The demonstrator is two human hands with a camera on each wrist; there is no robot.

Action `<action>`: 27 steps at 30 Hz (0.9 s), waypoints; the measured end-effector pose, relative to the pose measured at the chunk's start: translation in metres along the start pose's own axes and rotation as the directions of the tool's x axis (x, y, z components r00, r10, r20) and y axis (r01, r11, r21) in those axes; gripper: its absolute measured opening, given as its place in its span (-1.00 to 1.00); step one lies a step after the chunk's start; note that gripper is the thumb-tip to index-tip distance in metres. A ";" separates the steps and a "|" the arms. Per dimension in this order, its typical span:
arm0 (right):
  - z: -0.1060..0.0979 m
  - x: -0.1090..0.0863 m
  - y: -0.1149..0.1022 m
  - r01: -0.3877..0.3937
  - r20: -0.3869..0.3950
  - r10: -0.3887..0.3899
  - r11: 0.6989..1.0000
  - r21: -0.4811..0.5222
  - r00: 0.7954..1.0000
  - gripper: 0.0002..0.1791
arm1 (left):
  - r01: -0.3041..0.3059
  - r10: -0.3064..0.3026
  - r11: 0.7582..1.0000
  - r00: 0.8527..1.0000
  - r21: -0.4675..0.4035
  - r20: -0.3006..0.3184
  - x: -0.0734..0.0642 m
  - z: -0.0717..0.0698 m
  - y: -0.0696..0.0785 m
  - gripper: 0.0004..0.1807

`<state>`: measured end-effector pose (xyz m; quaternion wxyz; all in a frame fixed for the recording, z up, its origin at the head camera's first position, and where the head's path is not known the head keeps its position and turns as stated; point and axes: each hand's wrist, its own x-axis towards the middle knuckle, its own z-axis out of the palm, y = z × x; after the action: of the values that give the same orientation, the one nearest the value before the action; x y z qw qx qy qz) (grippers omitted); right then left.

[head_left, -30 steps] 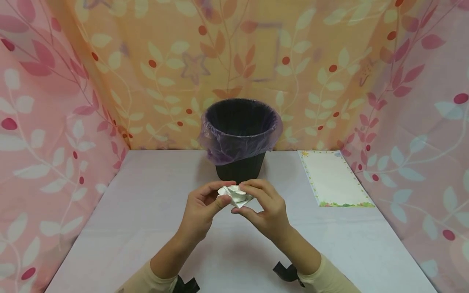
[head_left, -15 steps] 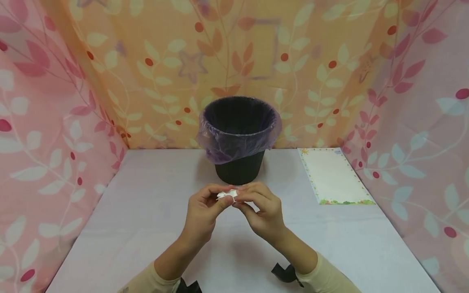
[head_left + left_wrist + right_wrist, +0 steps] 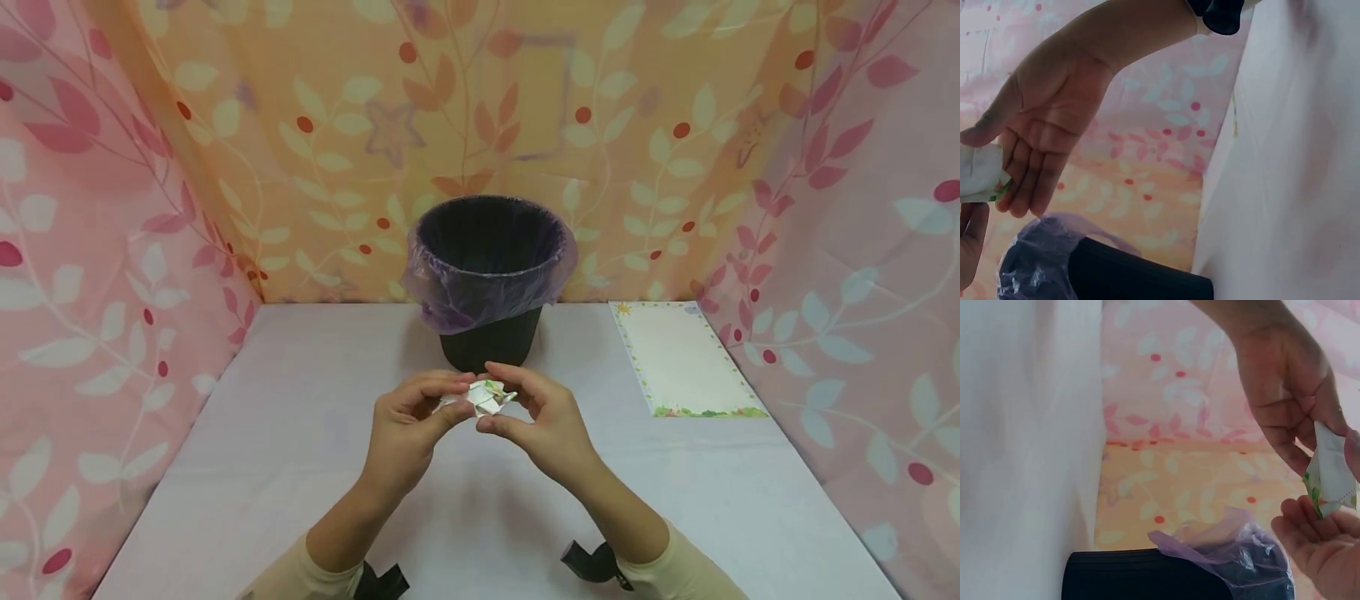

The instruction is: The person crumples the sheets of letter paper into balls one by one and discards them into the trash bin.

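A crumpled sheet of paper (image 3: 489,398), white with green printed bits, is held up over the table in front of the bin. My left hand (image 3: 405,427) pinches its left end between thumb and fingers. On the other side, my right hand (image 3: 553,427) curves round it, thumb below and fingers above. In the left wrist view the right hand (image 3: 1060,109) has its thumb on the wadded paper (image 3: 979,172). The right wrist view has folds of the paper (image 3: 1333,465) between both hands, with the left hand (image 3: 1288,387) partly behind it.
A black bin (image 3: 491,337) lined with a purple plastic bag (image 3: 480,304) stands at the back middle of the white table (image 3: 300,400). At back right lies a flat sheet of paper (image 3: 686,362) with a printed border. Patterned curtains (image 3: 315,167) enclose the back and sides.
The crumpled paper has turned, so its green printed part now faces up. My right fingers have spread wider from the thumb, and the left hand stays pinching it.
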<state>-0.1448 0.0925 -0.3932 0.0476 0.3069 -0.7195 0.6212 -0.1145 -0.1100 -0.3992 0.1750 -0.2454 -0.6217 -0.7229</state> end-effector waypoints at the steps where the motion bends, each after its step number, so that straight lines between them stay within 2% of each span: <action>1: -0.001 0.000 0.000 0.016 0.008 -0.016 1.000 0.010 1.000 -0.32 | 0.002 -0.002 1.000 1.000 0.004 0.009 0.000 -0.001 0.001 -0.70; 4: -0.001 -0.001 0.001 0.109 0.002 -0.109 0.994 0.007 0.994 -0.44 | 0.041 -0.040 0.999 0.998 -0.008 0.054 0.001 -0.002 0.001 -0.61; 8: 0.000 -0.002 0.004 0.254 -0.030 -0.257 0.964 -0.077 0.966 -0.60 | 0.089 -0.086 0.996 0.990 -0.018 0.116 0.001 -0.003 -0.001 -0.60; 10: 0.001 -0.001 0.006 0.302 -0.037 -0.308 0.946 -0.118 0.951 -0.66 | 0.075 -0.073 0.997 0.990 -0.011 0.122 0.001 -0.003 -0.004 -0.66; 12: 0.002 0.000 0.008 0.323 -0.035 -0.329 0.940 -0.111 0.944 -0.71 | 0.049 -0.050 0.999 0.993 0.014 0.106 0.000 -0.001 -0.005 -0.71; 15: 0.003 0.001 0.011 0.318 -0.031 -0.320 0.947 -0.055 0.947 -0.77 | 0.011 -0.014 0.999 0.996 0.040 0.086 0.000 0.001 -0.007 -0.75; 17: 0.004 0.002 0.013 0.304 -0.026 -0.304 0.953 -0.019 0.952 -0.78 | 0.000 -0.006 0.999 0.994 0.054 0.109 0.000 -0.001 -0.007 -0.75; 19: 0.003 0.003 0.016 0.279 -0.019 -0.279 0.960 0.004 0.960 -0.77 | 0.013 -0.024 0.997 0.987 0.070 0.159 0.003 -0.004 -0.008 -0.70; 23: -0.004 0.006 0.018 0.202 0.010 -0.203 0.978 0.060 0.979 -0.75 | 0.013 -0.054 0.988 0.961 0.152 0.270 0.008 -0.012 -0.008 -0.55; 25: -0.007 0.008 0.017 0.145 0.022 -0.147 0.986 0.078 0.989 -0.79 | -0.029 -0.029 0.980 0.957 0.195 0.288 0.009 -0.012 -0.009 -0.53; 27: -0.010 0.009 0.015 0.084 0.044 -0.088 0.993 0.081 0.995 -0.88 | -0.103 0.028 0.960 0.961 0.261 0.276 0.010 -0.012 -0.010 -0.58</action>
<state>-0.1628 0.0984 -0.4003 0.0452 0.3539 -0.6813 0.6392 -0.1293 -0.1194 -0.4029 0.1448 -0.3356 -0.7249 -0.5840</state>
